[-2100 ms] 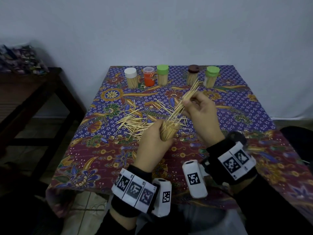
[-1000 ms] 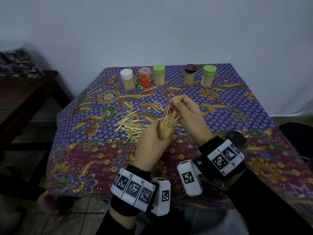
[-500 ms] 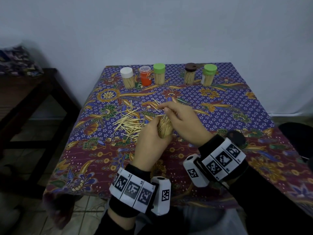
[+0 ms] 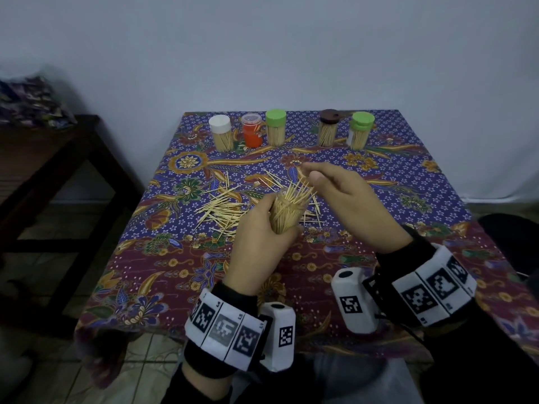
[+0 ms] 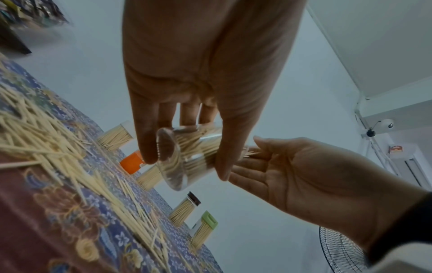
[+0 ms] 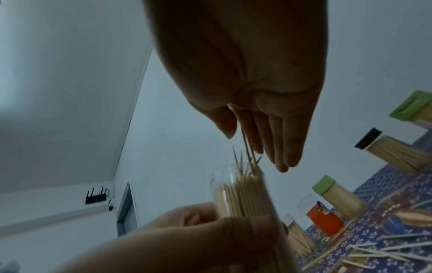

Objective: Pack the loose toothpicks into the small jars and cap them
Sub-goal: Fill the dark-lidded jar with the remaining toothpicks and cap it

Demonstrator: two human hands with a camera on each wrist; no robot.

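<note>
Item: clear jar [image 4: 287, 212], uncapped, nearly full of toothpicks, held tilted above the worktop [image 4: 437, 199] near its middle; left hand [image 4: 259, 243] as grip, fingers and thumb curled round the jar's lower half; jar base seen from below in left wrist view [image 5: 171, 160]. Right hand [image 4: 347, 196] at the jar mouth, fingers straight and together, nothing clenched; fingertips [image 6: 284, 164] just beside the picks that stood proud of the rim [image 6: 245, 162]; whether they touched the picks: cannot tell. Loose toothpicks [image 4: 221, 211] lay scattered on the cloth, left of and beyond the jar. Back row, far edge: white-cap jar [image 4: 221, 137], orange jar [image 4: 251, 134], green-cap jar [image 4: 275, 131], brown-cap jar [image 4: 329, 128], second green-cap jar [image 4: 360, 129], all filled and capped by the look. Step in hand, est.: settling protruding picks level w/ the rim. Next move, est.: press or tap the stragglers down, gather remaining loose picks, then fit a cap; no spare cap visible, so one must be found.
</note>
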